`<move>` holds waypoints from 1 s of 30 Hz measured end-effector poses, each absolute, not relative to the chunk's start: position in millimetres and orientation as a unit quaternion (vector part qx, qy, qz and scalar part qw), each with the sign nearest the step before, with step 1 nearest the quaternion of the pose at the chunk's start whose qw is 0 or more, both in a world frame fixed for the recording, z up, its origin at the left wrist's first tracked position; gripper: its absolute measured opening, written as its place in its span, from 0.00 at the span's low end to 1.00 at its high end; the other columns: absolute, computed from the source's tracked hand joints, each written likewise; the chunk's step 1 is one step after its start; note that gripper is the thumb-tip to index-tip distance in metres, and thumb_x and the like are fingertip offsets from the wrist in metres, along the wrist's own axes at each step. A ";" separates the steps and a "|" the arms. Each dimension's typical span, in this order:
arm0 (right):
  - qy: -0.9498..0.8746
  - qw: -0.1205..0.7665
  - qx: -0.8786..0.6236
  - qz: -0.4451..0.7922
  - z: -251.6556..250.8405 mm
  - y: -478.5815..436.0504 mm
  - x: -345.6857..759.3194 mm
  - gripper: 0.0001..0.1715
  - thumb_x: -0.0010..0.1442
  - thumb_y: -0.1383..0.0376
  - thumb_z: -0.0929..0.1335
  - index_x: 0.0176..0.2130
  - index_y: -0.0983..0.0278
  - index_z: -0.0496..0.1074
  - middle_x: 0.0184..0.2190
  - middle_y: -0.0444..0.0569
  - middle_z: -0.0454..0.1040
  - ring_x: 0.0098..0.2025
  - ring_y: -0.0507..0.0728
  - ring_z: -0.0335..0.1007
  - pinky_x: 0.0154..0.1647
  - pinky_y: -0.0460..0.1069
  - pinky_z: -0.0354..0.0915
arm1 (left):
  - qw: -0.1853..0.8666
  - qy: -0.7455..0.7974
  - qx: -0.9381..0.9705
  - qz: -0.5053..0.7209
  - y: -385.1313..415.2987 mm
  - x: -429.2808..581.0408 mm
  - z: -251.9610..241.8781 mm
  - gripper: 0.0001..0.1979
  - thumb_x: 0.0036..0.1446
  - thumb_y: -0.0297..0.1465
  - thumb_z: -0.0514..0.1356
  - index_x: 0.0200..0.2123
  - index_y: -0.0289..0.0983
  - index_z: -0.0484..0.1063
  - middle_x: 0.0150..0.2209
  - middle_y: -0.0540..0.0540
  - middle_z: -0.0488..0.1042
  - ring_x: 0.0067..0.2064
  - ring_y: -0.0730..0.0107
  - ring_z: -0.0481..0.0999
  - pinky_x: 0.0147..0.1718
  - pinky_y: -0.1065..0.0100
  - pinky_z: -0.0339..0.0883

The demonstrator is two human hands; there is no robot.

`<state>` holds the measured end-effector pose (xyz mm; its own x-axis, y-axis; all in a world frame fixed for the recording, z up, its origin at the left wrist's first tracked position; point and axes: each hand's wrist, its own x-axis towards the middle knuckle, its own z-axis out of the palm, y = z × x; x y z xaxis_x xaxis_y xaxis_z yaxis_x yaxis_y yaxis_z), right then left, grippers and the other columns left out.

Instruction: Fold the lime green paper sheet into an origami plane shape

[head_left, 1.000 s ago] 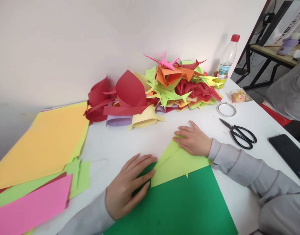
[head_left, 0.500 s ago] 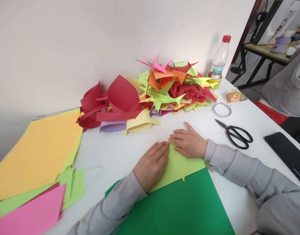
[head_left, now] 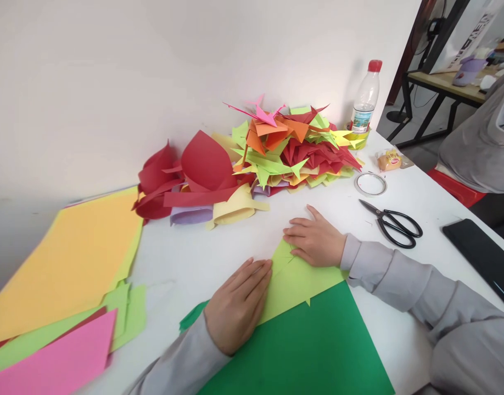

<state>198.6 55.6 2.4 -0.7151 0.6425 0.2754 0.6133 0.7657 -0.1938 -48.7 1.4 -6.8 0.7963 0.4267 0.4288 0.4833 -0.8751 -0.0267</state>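
A folded sheet of light green paper [head_left: 295,282] lies partly over a larger dark green sheet [head_left: 305,345] in front of me. Creases show near its upper corner. My left hand [head_left: 240,307] rests flat along the left edge of the light green paper, fingers stretched out side by side and pointing up and right. With fingers spread, my right hand [head_left: 318,238] presses down on the upper right edge of the same paper. Part of that edge is hidden under the right hand and sleeve.
Folded paper shapes [head_left: 285,148] are heaped against the wall, beside red paper pieces [head_left: 206,167]. Black scissors [head_left: 394,224], a tape roll [head_left: 370,184], a bottle [head_left: 363,104], a wrapped snack [head_left: 390,159] and a phone [head_left: 478,258] lie rightward. Coloured sheets [head_left: 74,258] are stacked left.
My left hand has slid down and left along the light green paper's edge, uncovering its upper corner. My right hand stays on the paper; the view has shifted slightly.
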 end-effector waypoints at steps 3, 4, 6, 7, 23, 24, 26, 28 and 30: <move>-0.924 0.167 -0.342 0.039 1.8 55.3 198.5 0.17 0.63 0.61 0.64 0.50 0.65 0.72 0.51 0.55 0.73 0.57 0.64 0.61 0.62 0.72 0.38 | 0.044 -0.267 -0.943 -0.195 -13.1 -59.2 -7.7 0.21 0.62 0.21 0.49 0.57 0.30 0.65 0.55 0.35 0.71 0.59 0.55 0.66 0.59 0.49 0.62; -0.924 0.167 -0.343 0.038 1.8 55.1 198.5 0.17 0.63 0.61 0.64 0.50 0.65 0.72 0.51 0.55 0.73 0.57 0.64 0.61 0.62 0.72 0.38 | 0.042 -0.273 -0.942 -0.193 -17.7 -61.8 -7.2 0.21 0.61 0.21 0.49 0.57 0.29 0.65 0.55 0.35 0.71 0.59 0.54 0.66 0.59 0.49 0.61; -0.923 0.167 -0.345 0.037 2.1 54.7 198.4 0.17 0.64 0.61 0.64 0.50 0.65 0.72 0.51 0.55 0.73 0.57 0.64 0.61 0.62 0.73 0.39 | 0.037 -0.283 -0.939 -0.191 -25.8 -66.2 -5.7 0.20 0.61 0.21 0.50 0.56 0.29 0.66 0.54 0.34 0.71 0.59 0.54 0.65 0.59 0.50 0.61; -0.923 0.166 -0.346 0.037 2.3 54.6 198.4 0.17 0.64 0.61 0.64 0.50 0.64 0.72 0.51 0.55 0.73 0.57 0.64 0.61 0.62 0.73 0.39 | 0.035 -0.289 -0.937 -0.191 -29.2 -68.2 -4.9 0.20 0.61 0.21 0.50 0.55 0.30 0.67 0.54 0.35 0.71 0.59 0.53 0.65 0.59 0.50 0.61; -0.922 0.161 -0.348 0.049 2.7 54.7 198.9 0.22 0.64 0.61 0.64 0.55 0.68 0.66 0.54 0.59 0.70 0.59 0.64 0.60 0.62 0.71 0.41 | -0.062 -0.328 -0.909 -0.250 -25.8 -73.1 20.5 0.11 0.61 0.25 0.51 0.34 0.36 0.73 0.32 0.43 0.76 0.36 0.64 0.75 0.36 0.63 0.72; -0.919 0.163 -0.355 0.047 3.6 54.3 198.9 0.25 0.63 0.61 0.64 0.57 0.69 0.64 0.55 0.60 0.68 0.59 0.64 0.59 0.62 0.70 0.42 | -0.054 -0.348 -0.902 -0.249 -16.5 -66.0 23.2 0.11 0.62 0.28 0.50 0.35 0.36 0.73 0.32 0.43 0.76 0.35 0.64 0.75 0.34 0.64 0.71; -0.912 0.164 -0.374 0.044 5.2 53.5 199.2 0.31 0.62 0.59 0.65 0.59 0.73 0.60 0.57 0.64 0.66 0.59 0.65 0.58 0.62 0.69 0.43 | -0.057 -0.399 -0.893 -0.199 3.8 -47.8 27.5 0.12 0.61 0.34 0.51 0.38 0.36 0.73 0.35 0.41 0.76 0.38 0.61 0.76 0.36 0.63 0.71; -0.905 0.163 -0.390 0.044 6.0 53.1 199.6 0.34 0.61 0.57 0.65 0.59 0.75 0.59 0.57 0.65 0.65 0.59 0.66 0.57 0.62 0.70 0.44 | -0.101 -0.464 -0.873 -0.111 24.1 -26.2 30.8 0.15 0.58 0.38 0.54 0.39 0.34 0.73 0.35 0.41 0.76 0.36 0.60 0.76 0.34 0.62 0.71; -0.901 0.161 -0.400 0.045 5.7 53.3 199.9 0.34 0.61 0.56 0.65 0.59 0.75 0.59 0.56 0.66 0.65 0.59 0.66 0.57 0.62 0.70 0.43 | -0.139 -0.539 -0.830 -0.029 41.7 -5.5 33.6 0.17 0.55 0.40 0.56 0.40 0.33 0.73 0.37 0.40 0.75 0.35 0.59 0.75 0.35 0.61 0.69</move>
<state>199.9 53.3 5.7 -0.6280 0.7353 0.2546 0.7064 0.6760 -0.2100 -5.5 41.7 33.6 0.4179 0.9028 -0.1011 0.8866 -0.3811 0.2622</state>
